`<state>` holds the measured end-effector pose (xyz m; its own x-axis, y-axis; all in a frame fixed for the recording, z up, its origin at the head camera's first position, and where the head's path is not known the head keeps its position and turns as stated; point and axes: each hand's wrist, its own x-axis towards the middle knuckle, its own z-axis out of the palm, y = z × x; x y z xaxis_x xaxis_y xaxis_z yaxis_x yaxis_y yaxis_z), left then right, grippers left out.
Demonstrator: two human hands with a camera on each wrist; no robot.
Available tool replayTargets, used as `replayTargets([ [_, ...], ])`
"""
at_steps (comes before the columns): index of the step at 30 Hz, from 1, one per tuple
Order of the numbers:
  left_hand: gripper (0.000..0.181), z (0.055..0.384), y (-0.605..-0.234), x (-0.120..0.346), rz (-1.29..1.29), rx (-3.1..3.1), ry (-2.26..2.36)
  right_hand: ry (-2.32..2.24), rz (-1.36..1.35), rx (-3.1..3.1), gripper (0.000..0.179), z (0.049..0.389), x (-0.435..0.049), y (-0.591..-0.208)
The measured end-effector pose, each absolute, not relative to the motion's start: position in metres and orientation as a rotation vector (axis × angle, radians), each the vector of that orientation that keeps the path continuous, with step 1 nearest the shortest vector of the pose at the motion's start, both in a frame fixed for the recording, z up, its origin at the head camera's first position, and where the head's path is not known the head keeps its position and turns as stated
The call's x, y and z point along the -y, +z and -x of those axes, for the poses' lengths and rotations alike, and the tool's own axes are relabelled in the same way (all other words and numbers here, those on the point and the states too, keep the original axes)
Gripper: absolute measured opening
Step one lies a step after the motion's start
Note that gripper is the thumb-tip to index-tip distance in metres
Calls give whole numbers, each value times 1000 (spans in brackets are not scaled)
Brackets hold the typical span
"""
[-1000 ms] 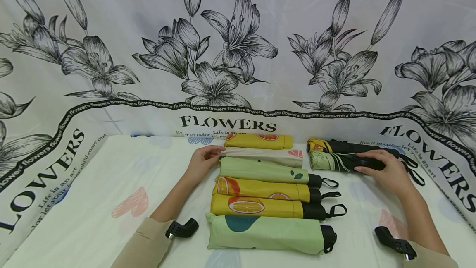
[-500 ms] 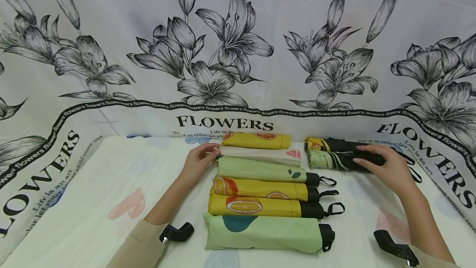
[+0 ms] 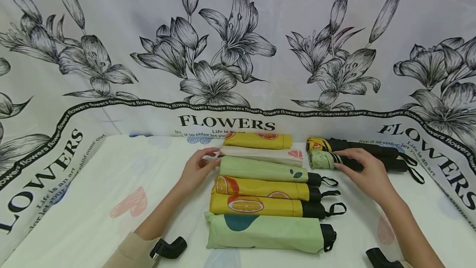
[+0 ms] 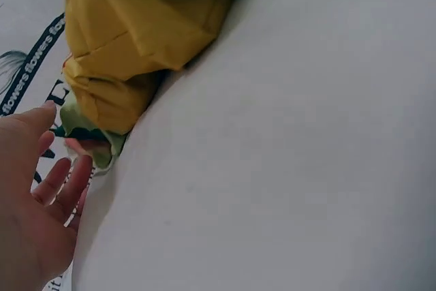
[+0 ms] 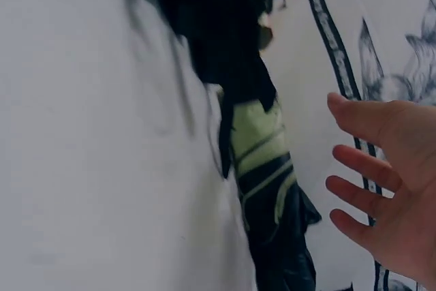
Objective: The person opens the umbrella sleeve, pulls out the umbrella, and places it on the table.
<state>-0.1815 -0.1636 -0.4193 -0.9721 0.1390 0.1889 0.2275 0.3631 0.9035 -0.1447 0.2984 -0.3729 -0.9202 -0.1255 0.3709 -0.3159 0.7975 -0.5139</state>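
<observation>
In the head view my left hand (image 3: 198, 168) is beside the left ends of a cream sleeve (image 3: 260, 155) with a pink fruit print and a light green umbrella (image 3: 260, 171). Its fingers look loosely bent in the left wrist view, near green and yellow cloth ends. My right hand (image 3: 366, 175) is over a folded green-and-black umbrella (image 3: 320, 159), thumb and index finger at either side of its striped part. The right wrist view has these fingers (image 5: 361, 195) spread; whether they touch the umbrella is unclear. A yellow-and-black umbrella (image 3: 375, 149) lies just behind it.
Two yellow orange-print umbrellas (image 3: 260, 187) (image 3: 256, 205) and a wide green one (image 3: 275, 235) lie in a row towards me. At the back lies a yellow sleeve (image 3: 256, 141). A flower-printed cloth (image 3: 282, 86) hangs behind the white tabletop cloth (image 3: 93, 168).
My right hand has slid left along the green-and-black umbrella, from its black part to its striped part. My left hand has shifted slightly towards the green umbrella's end. The umbrellas stay put.
</observation>
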Motion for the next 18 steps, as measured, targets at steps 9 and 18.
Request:
replayTargets([
  [9, 37, 171, -423, 154, 369, 2588, -1616, 1008, -406, 2708, 35, 136, -277, -389],
  [18, 34, 169, -427, 153, 396, 2496, -1669, 1298, -502, 2776, 37, 138, -268, -401],
])
